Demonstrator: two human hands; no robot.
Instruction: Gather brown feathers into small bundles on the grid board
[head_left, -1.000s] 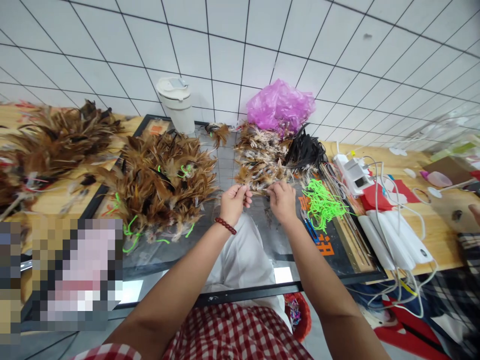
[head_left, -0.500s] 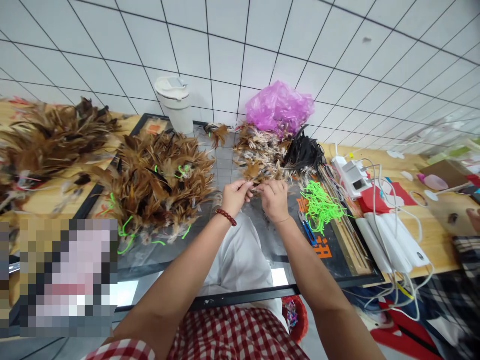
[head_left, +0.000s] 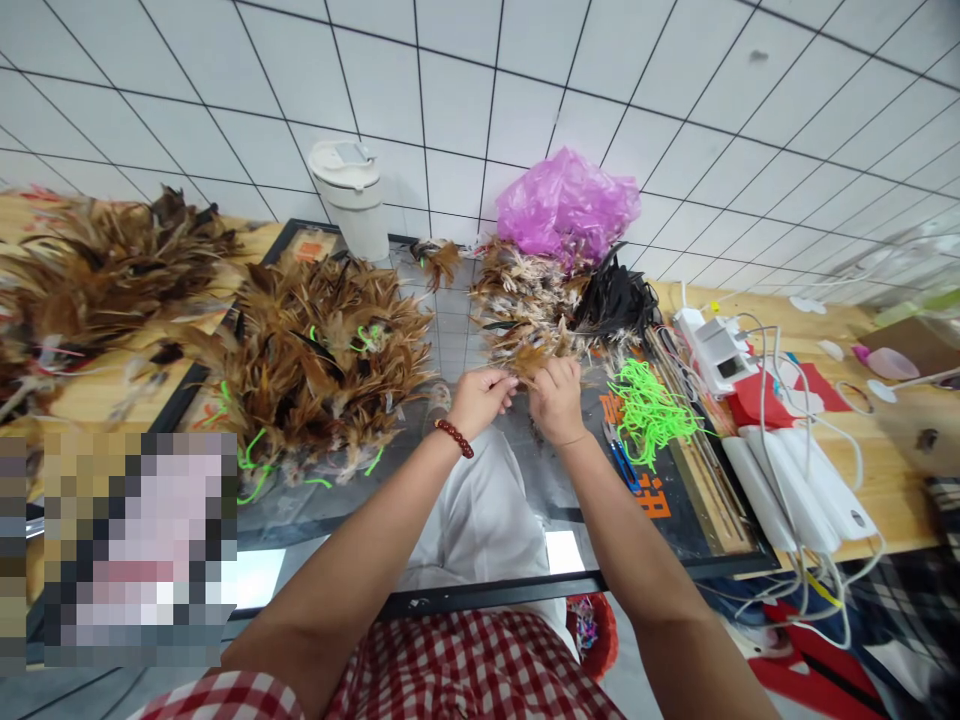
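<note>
My left hand [head_left: 482,402] is in a pinch, thumb against finger, with a beaded bracelet at its wrist. Whatever sits between those fingertips is too small to tell. A short gap to its right, my right hand [head_left: 557,402] has curled fingers and seems to grip a brown feather [head_left: 529,358] that fans out past the fingertips. Just beyond both hands lies a pile of brown and whitish feathers [head_left: 517,290]. Black feathers [head_left: 615,295] adjoin it on the right. Bright green strings [head_left: 651,410] lie right of my right hand, beside blue-handled snips [head_left: 621,458].
Brown feather bundles [head_left: 322,350] with green ties cover the left side of the glass-topped table. A white lidded cup [head_left: 351,200] and a purple plastic bag [head_left: 568,203] stand near the tiled wall. White power strips [head_left: 795,490] and cables lie at right. A red basket [head_left: 600,640] sits below.
My hands have drawn slightly apart from where their fingertips met. The brown feather has shifted right with my right hand. The whole view has moved a little.
</note>
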